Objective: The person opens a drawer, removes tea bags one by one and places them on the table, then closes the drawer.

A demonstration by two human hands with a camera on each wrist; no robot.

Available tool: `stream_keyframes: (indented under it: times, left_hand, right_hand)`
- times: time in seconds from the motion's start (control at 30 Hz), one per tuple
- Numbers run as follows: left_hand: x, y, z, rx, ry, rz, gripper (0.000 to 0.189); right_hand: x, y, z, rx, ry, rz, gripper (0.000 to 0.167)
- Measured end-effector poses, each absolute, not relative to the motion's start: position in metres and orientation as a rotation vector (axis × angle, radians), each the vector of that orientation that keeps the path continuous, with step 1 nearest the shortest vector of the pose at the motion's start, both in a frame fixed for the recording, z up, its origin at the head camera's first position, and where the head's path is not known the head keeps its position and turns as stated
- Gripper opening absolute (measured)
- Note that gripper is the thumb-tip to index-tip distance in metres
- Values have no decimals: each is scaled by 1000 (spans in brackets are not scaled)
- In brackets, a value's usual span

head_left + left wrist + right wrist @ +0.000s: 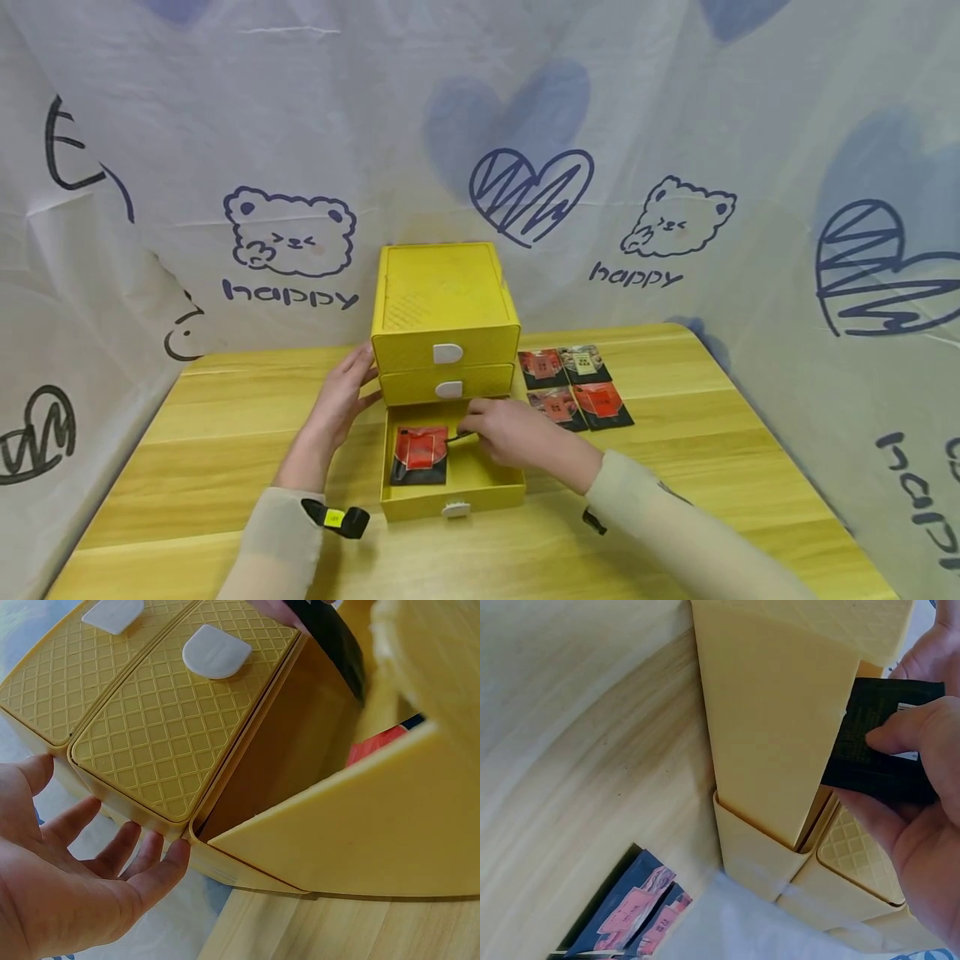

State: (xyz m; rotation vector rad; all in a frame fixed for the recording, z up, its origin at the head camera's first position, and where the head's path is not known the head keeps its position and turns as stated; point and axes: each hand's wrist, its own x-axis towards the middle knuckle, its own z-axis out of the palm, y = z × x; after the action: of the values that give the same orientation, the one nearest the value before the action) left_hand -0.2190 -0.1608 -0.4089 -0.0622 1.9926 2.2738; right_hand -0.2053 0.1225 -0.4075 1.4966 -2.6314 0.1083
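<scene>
A yellow three-drawer box point(442, 287) stands on the table, its bottom drawer point(420, 507) pulled out. Inside that drawer, on the left, lies a red and black packet point(420, 457). My right hand point(506, 429) is over the drawer's right part and pinches a second packet point(881, 735) between thumb and fingers, its dark back with a white label showing in the right wrist view. At the box's left side is my left hand point(341, 396); in the left wrist view its straight fingertips point(176, 855) touch the edge of the casing by the drawers.
Several red and black packets point(555, 367) lie in two rows on the table right of the box. The two upper drawers, with white tab handles point(448, 354), are closed. A white printed cloth point(292, 125) hangs behind and at both sides of the wooden table point(225, 417).
</scene>
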Motion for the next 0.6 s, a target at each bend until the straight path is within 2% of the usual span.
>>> stream_keyframes:
  times: [0.6]
  left_hand:
    - [-218,-160,-409,-60,1992,2271,61]
  right_hand:
    - [-192,151,-410,1509,-2215,271,40]
